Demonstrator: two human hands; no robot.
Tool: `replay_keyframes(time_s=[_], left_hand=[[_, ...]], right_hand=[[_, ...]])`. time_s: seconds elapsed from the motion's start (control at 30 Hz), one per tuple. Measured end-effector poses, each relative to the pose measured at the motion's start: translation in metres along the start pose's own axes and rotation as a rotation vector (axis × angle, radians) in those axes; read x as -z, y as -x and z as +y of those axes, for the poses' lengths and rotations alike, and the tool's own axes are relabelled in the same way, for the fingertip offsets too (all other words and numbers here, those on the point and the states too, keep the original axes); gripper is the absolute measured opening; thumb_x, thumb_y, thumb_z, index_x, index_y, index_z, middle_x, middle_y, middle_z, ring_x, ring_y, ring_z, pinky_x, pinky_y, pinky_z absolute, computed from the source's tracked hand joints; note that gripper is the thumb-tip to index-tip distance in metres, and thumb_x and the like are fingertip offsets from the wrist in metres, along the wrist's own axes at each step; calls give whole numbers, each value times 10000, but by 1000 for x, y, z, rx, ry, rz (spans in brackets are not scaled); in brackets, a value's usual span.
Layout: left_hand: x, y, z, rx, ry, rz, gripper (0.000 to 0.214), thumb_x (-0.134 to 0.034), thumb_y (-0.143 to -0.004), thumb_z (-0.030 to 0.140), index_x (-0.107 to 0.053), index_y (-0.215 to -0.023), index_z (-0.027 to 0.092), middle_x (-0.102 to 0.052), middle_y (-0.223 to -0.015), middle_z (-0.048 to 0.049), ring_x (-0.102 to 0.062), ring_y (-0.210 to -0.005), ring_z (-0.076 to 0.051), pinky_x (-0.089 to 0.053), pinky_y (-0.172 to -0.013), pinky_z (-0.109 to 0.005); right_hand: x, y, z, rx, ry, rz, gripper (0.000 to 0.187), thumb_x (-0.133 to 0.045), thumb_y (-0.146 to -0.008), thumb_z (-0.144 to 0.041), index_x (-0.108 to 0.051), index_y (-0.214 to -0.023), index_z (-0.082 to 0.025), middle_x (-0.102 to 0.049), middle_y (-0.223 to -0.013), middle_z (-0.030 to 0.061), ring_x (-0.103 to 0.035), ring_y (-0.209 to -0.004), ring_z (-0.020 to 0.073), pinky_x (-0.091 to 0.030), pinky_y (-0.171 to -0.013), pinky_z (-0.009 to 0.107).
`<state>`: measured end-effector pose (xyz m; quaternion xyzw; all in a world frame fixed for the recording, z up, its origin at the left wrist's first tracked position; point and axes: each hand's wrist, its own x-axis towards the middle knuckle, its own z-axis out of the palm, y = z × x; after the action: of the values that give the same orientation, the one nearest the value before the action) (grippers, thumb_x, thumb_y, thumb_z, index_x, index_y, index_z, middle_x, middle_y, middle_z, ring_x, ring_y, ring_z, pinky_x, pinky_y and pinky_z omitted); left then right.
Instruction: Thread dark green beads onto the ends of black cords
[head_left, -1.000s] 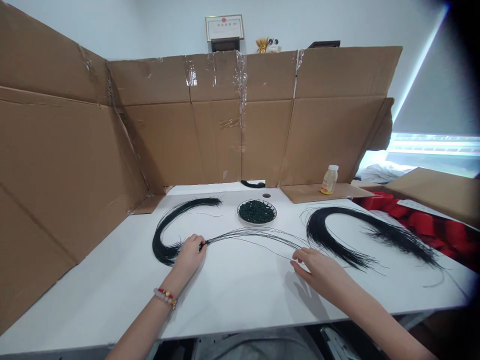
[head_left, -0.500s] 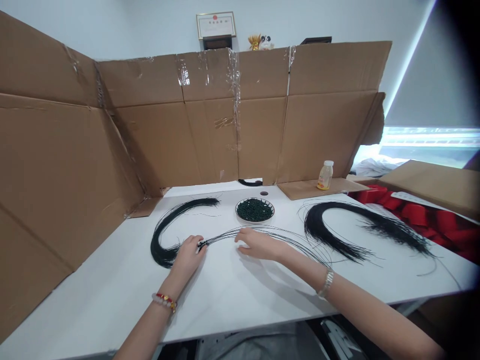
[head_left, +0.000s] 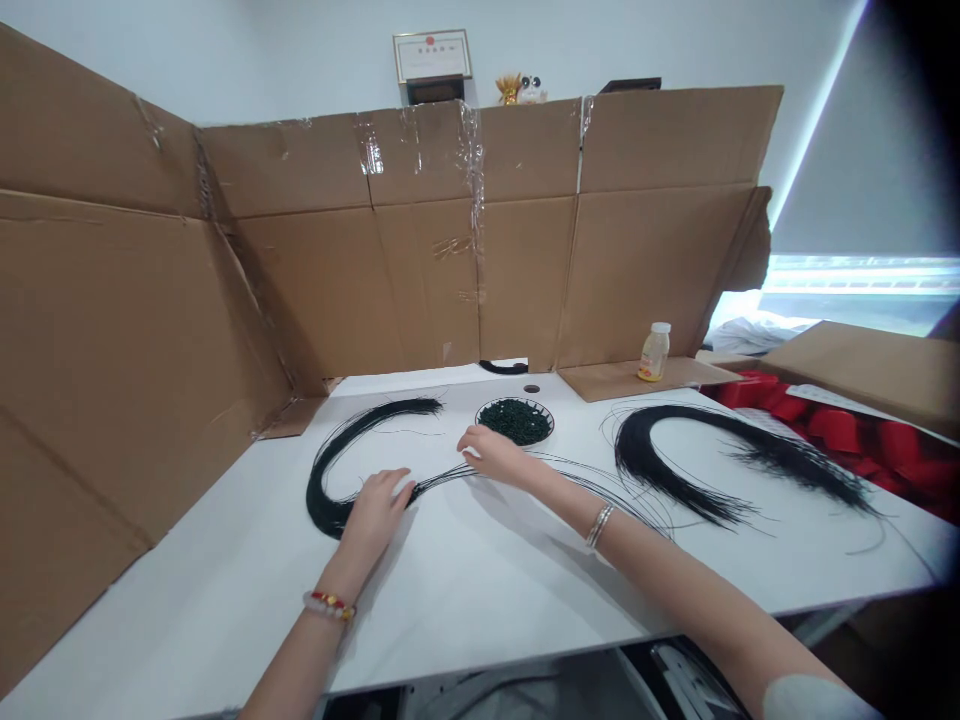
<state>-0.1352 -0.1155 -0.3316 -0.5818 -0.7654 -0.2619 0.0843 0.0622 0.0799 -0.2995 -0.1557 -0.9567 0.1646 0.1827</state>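
Curved black fibre bundle (head_left: 321, 508) lies on the white worktop (head_left: 480, 620) under the left hand (head_left: 379, 515), closed on a gathered sheaf of thin black strands (head_left: 442, 478). The open right hand (head_left: 495, 457) rests over those strands, just before a round dish of dark green granules (head_left: 514, 421), with a second curved black fibre bundle (head_left: 649, 425) farther right.

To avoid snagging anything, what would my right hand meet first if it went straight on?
Probably the upper arc of the curved black fibre bundle, ahead of your right hand; the round dark bowl of green pellets lies just right of that line. Depth is unclear.
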Motion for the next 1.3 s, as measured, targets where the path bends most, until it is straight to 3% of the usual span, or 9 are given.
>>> replay_keyframes(time_s=[0.13, 0.27, 0.37, 0.47, 0.6, 0.83, 1.0, 1.13, 1.3], left_hand=[[42, 3, -34, 115, -15, 65, 230, -634, -998, 322, -676, -1163, 168, -697, -1200, -90, -681, -1070, -247, -571, -937, -474], [70, 21, -59, 168, -23, -12, 191, -648, -990, 323, -691, -1067, 154, -721, -1057, -61, -703, -930, -209, -595, -852, -421], [68, 36, -59, 140, -14, -87, 182, -652, -988, 323, -699, -1042, 156, -724, -1052, -59, -701, -945, -210, -590, -869, -424], [59, 44, -54, 111, -9, -130, 188, -649, -988, 326, -702, -1070, 165, -720, -1105, -69, -692, -1012, -227, -574, -919, -452], [54, 46, -50, 114, -17, -137, 193, -656, -984, 327, -700, -1077, 164, -714, -1128, -74, -686, -1032, -235, -570, -927, -461], [55, 48, -61, 143, 44, -69, 191, -649, -990, 334, -703, -1068, 168, -726, -1103, -69, -702, -974, -216, -590, -891, -434], [49, 53, -68, 161, 134, -17, 194, -648, -991, 330, -701, -1081, 166, -726, -1119, -73, -705, -991, -221, -593, -897, -438], [47, 56, -70, 182, 203, 7, 197, -648, -992, 329, -699, -1089, 165, -724, -1123, -74, -705, -987, -219, -595, -891, -436], [46, 58, -70, 224, 280, 27, 235, -641, -996, 336, -682, -1155, 167, -721, -1123, -76, -711, -963, -217, -602, -876, -435]], right_hand=[[47, 16, 38, -120, -48, 64, 260, -637, -1023, -324, -655, -1218, -153, -658, -1239, 97, -666, -1078, 229, -575, -936, 437], [87, 62, 69, -237, -119, 46, 247, -620, -1031, -351, -666, -1150, -140, -681, -1147, 82, -676, -1008, 211, -575, -901, 413], [102, 104, 73, -266, -175, -36, 257, -573, -1041, -378, -682, -1058, -146, -699, -1060, 71, -668, -971, 206, -550, -886, 391], [106, 135, 59, -261, -220, -152, 340, -481, -1032, -432, -711, -1004, -183, -717, -974, 67, -653, -874, 214, -523, -796, 344], [103, 145, 23, -216, -274, -276, 334, -465, -1012, -424, -722, -1015, -210, -730, -931, 57, -660, -850, 219, -498, -764, 317], [68, 94, -33, -41, -345, -387, 245, -507, -1018, -301, -723, -1048, -190, -747, -963, 60, -689, -872, 201, -520, -728, 290], [10, 25, -81, 121, -320, -399, 243, -641, -1017, -343, -683, -1145, -141, -707, -1072, 65, -692, -937, 195, -580, -863, 391], [-38, -29, -117, 148, -254, -314, 258, -641, -1021, -323, -659, -1207, -145, -674, -1200, 90, -675, -1052, 224, -575, -931, 436], [-78, -60, -137, 131, -214, -272, 269, -644, -1020, -329, -653, -1216, -145, -669, -1206, 93, -679, -1039, 222, -588, -905, 424]])
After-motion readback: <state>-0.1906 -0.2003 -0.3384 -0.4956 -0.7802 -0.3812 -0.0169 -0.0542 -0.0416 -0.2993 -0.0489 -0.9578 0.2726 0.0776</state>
